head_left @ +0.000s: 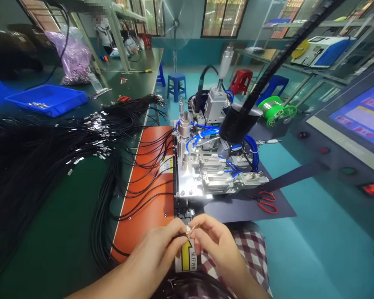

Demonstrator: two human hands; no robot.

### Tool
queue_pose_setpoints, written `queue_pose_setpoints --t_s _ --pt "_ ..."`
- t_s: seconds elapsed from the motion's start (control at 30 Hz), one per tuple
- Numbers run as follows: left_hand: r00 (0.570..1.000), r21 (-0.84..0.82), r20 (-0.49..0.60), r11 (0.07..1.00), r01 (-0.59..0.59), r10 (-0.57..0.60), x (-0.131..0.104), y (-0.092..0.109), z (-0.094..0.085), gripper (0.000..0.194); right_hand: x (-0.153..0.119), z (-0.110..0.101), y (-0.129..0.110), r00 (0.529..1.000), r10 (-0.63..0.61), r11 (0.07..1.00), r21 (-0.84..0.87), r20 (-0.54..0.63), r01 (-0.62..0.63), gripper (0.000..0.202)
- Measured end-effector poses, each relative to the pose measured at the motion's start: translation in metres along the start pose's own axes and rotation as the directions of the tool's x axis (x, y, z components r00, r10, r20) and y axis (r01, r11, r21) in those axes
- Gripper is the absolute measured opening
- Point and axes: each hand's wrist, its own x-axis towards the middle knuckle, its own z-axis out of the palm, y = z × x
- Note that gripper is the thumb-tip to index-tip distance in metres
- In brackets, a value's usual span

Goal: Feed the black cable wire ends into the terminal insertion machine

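Observation:
Just in front of the machine (212, 166), both hands meet at the end of a thin black cable (181, 235). My left hand (157, 247) pinches the cable between thumb and fingers. The fingertips of my right hand (216, 241) are closed on its thin, light-coloured wire ends (191, 231). Below them is a label with a yellow arrow (185, 255). On the orange board (154, 211) to the left, several black cables lie with their ends running to the machine's edge. More black cables (101, 220) hang in a bundle beside the board.
A large heap of black cables (28, 162) with metal tips covers the left table, near a blue tray (50, 97). Red-handled scissors (268, 202) lie right of the machine. A black lamp head (239, 122) hangs over it. A control panel (355, 153) stands at right.

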Motion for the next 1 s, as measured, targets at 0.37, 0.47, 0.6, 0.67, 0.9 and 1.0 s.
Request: queue_pose_setpoints --t_s 0.37,0.47,0.6,0.67,0.9,1.0 --pt "0.999 -0.057 0.008 0.998 0.037 -0.036 0.018 0.016 -0.001 0.021 -0.005 -0.013 -0.010 0.977 -0.152 0.982 -0.138 -0.151 0.131 0.010" --pt "0.981 -0.344 0.143 0.922 0.177 -0.134 0.028 0.013 -0.001 0.020 -0.005 -0.018 -0.011 0.980 -0.130 0.991 -0.055 -0.153 0.123 0.007" --pt "0.976 -0.498 0.123 0.840 0.217 -0.179 0.037 0.002 0.003 0.016 -0.004 -0.024 -0.006 0.984 -0.064 0.988 0.126 -0.167 0.085 0.013" --pt "0.980 -0.500 0.088 0.842 0.200 -0.181 0.038 0.000 0.006 0.016 -0.004 -0.024 -0.003 0.989 -0.039 0.986 0.158 -0.144 0.062 0.014" --pt "0.976 -0.559 0.127 0.800 0.218 -0.177 0.034 0.001 0.007 0.021 0.001 -0.021 -0.005 0.996 -0.004 0.981 0.194 -0.093 0.022 0.017" --pt "0.980 -0.560 0.124 0.805 0.197 -0.154 0.035 0.000 0.005 0.022 0.004 -0.019 -0.006 0.998 0.011 0.971 0.239 -0.063 0.005 0.020"
